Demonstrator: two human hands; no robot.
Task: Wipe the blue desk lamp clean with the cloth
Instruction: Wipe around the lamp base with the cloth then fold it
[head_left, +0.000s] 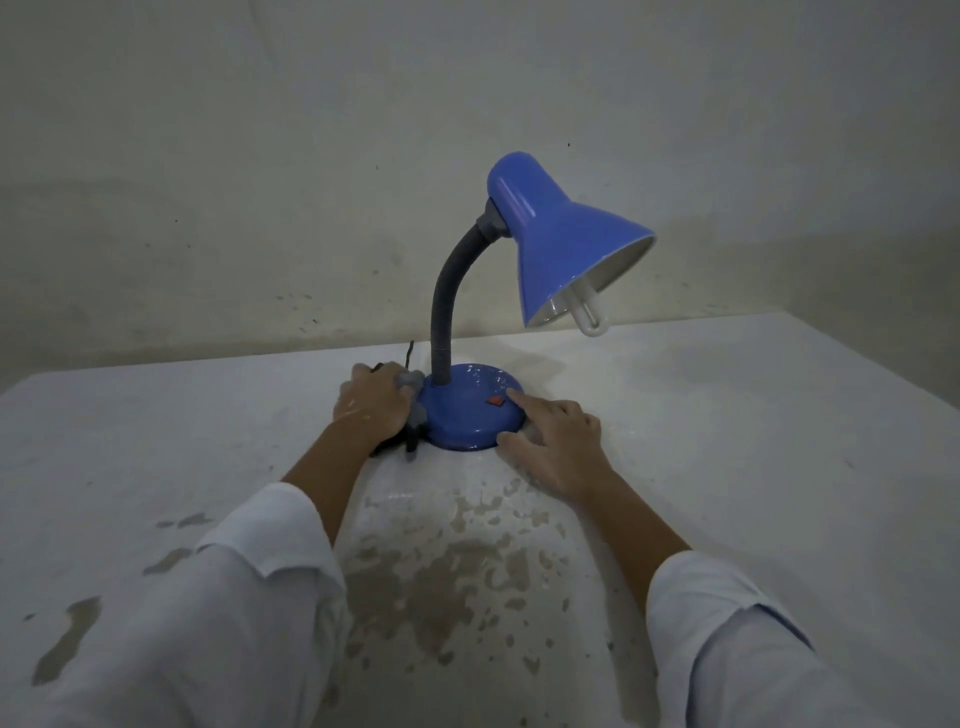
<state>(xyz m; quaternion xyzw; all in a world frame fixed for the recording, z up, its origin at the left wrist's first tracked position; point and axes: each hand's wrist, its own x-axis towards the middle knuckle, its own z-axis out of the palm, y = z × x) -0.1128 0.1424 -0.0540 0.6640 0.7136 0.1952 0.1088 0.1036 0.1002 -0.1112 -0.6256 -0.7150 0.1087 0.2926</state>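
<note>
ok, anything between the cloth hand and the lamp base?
Nothing visible. The left hand holds the grey cloth right against the left edge of the blue lamp base. The right hand rests on the base's opposite side, clear of the cloth.

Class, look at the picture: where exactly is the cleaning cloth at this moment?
In the head view, the grey cloth is bunched in the left hand, pressed against the left edge of the blue lamp base, just beside the grey neck.
</note>
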